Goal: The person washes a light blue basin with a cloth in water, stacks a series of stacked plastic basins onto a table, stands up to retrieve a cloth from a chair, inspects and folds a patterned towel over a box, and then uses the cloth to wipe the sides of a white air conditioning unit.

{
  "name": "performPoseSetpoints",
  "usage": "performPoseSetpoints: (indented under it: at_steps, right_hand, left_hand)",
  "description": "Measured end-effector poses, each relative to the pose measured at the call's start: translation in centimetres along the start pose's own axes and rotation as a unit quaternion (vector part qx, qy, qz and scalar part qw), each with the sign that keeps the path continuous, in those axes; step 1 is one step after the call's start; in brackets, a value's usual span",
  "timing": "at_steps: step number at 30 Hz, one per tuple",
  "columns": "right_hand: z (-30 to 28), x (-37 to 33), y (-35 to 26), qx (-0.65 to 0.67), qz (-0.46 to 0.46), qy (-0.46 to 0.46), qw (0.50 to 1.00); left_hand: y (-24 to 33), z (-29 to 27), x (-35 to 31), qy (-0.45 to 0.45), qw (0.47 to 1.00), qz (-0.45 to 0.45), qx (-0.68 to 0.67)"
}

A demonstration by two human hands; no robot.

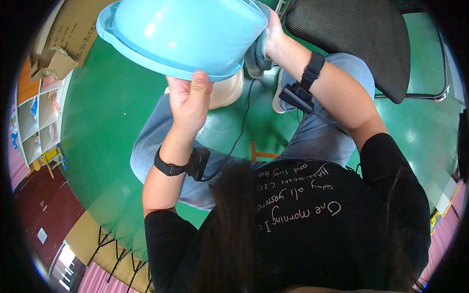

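A light-blue plastic basin (181,34) is held up in front of me, tilted so that its smooth, shiny side shows and its wide rim faces down toward me. My left hand (190,100) is closed on that lower rim, thumb on the outer side and fingers hidden behind it. At the basin's right edge, my right hand (274,34) presses a grey-blue cloth (256,61) against it. The cloth hangs down below that hand. Most of the right fingers are out of sight behind the cloth and basin.
Black straps with small devices and cables (239,124) are on both wrists. A black chair (356,39) stands at the right. Far left are a cardboard box (73,31) and a white shelf (46,115). Below the basin, a pale shoe (228,92) rests on the green floor (102,122).
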State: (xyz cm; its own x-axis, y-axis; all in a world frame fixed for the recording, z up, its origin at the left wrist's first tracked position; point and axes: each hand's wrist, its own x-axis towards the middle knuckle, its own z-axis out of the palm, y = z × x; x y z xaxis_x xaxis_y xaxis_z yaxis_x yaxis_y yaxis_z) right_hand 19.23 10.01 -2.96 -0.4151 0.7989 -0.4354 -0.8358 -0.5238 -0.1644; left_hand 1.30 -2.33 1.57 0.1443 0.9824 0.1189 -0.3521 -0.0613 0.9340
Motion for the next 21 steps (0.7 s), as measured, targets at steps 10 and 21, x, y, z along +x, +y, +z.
performPoseSetpoints:
  at_steps: [10,21]
  right_hand:
    - [-3.0,2.2,0.9,-0.003,-0.071,-0.043,0.997]
    - [-1.6,1.1,1.3,0.031,-0.021,-0.018,0.999]
  left_hand:
    - [-2.9,-0.3,1.2,-0.001,0.997,-0.022,0.069]
    - [-3.0,0.1,3.1,-0.109,0.927,0.094,0.346]
